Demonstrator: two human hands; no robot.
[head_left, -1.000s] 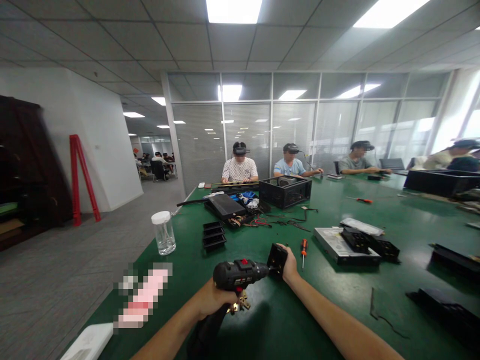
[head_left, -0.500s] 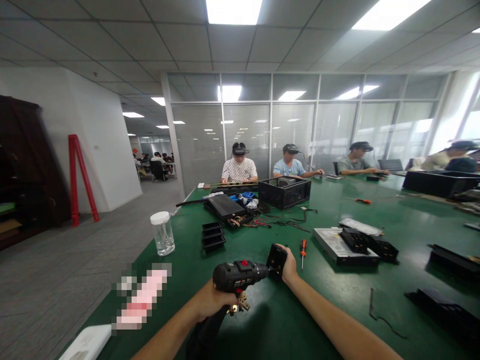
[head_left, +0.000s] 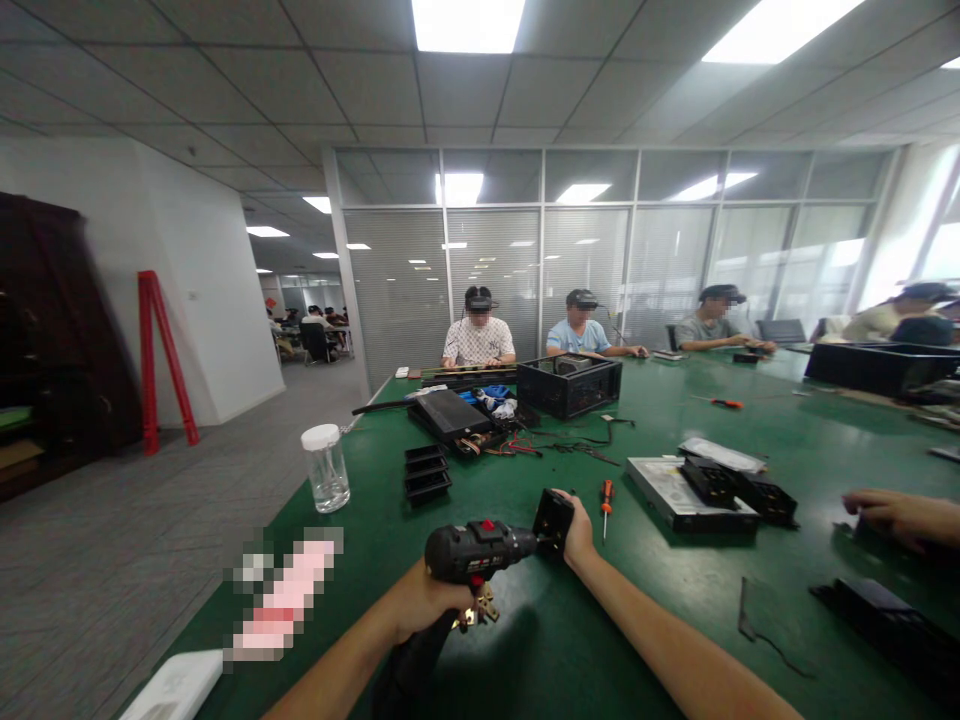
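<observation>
My left hand [head_left: 431, 603] is wrapped round the grip of a black cordless drill [head_left: 480, 552], which points to the right. The drill's bit meets a small black part [head_left: 553, 521], boxy and with holes in its face. My right hand [head_left: 578, 532] holds that part tilted up from its right side, with most fingers hidden behind it. Below the drill, small brass-coloured metal pieces [head_left: 484, 605] show beside my left hand; whether they touch it I cannot tell. An orange-handled screwdriver [head_left: 607, 495] lies just right of my right hand.
A black tray [head_left: 427, 474] with compartments and a clear jar [head_left: 327, 475] stand at left. Beyond are cables, a black case [head_left: 570, 384] and people seated across the green table. At right lies a silver drive [head_left: 675, 490]; another person's hand [head_left: 900, 515] reaches in there.
Another person's hand has come in from the right edge over a black part there. My hands, the drill and the held part look the same.
</observation>
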